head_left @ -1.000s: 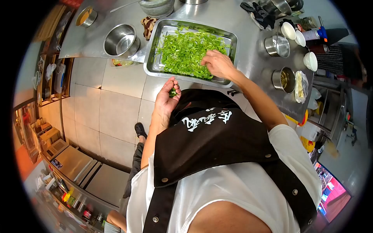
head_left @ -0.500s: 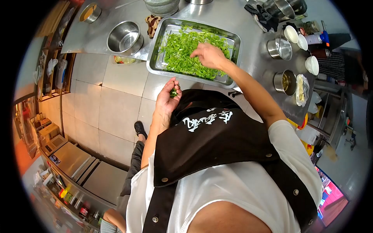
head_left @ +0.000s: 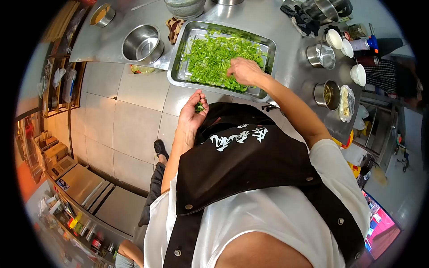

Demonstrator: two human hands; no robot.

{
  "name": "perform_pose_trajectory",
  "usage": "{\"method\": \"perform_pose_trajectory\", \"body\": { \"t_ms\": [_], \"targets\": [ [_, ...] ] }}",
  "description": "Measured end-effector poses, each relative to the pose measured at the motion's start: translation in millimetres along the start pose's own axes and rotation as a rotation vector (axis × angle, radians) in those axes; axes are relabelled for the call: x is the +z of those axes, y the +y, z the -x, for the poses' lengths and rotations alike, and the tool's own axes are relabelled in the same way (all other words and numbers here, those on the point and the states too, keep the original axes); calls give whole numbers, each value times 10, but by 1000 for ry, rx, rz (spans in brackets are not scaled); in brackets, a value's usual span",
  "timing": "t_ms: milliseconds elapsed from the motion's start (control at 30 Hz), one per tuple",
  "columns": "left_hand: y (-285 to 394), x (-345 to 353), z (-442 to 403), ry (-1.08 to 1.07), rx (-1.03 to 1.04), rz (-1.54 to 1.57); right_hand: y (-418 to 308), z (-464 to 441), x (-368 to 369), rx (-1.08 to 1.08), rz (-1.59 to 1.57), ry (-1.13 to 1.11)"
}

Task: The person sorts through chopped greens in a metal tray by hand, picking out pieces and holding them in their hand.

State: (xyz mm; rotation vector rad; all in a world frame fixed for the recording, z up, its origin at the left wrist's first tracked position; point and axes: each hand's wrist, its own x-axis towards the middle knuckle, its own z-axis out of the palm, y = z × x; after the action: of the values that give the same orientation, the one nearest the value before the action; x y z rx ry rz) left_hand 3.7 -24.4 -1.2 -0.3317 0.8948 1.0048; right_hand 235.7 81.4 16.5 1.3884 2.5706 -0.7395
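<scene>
Chopped green herbs are spread over most of a rectangular steel tray on the metal counter. My right hand is over the right part of the herbs, its fingers bent down and together at the leaves; what the fingertips hold, if anything, is hidden. In front of the tray's near edge, my left hand is palm up with fingers curled round a small bunch of greens.
An empty steel pot and a patterned cloth lie left of the tray. A stone mortar stands behind it. On the right are steel pots, white bowls and a bagged item. Another person's arm shows lower left.
My right hand lifted and shifted left over the herbs, then came back down toward the tray's near right part. My left hand has stayed nearly still round the greens.
</scene>
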Motion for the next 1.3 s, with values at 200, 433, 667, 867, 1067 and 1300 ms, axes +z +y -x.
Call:
{"method": "perform_pose_trajectory", "body": {
  "t_ms": [200,433,667,867,1067,1300],
  "targets": [
    [42,8,-36,-9,-6,1,54,-41,-230,119,-106,277],
    [14,-7,-28,-20,-23,-10,-196,-23,22,0,-48,71],
    [31,-17,0,0,5,2,-148,-181,-101,87,-153,252],
    [-1,-48,17,7,-8,6,-286,-188,11,35,-75,16],
    [24,-38,33,16,4,23,-128,-295,-144,147,-173,302],
    [-1,-88,43,4,-5,23,-152,-170,-31,141,-65,182]
  ]
}}
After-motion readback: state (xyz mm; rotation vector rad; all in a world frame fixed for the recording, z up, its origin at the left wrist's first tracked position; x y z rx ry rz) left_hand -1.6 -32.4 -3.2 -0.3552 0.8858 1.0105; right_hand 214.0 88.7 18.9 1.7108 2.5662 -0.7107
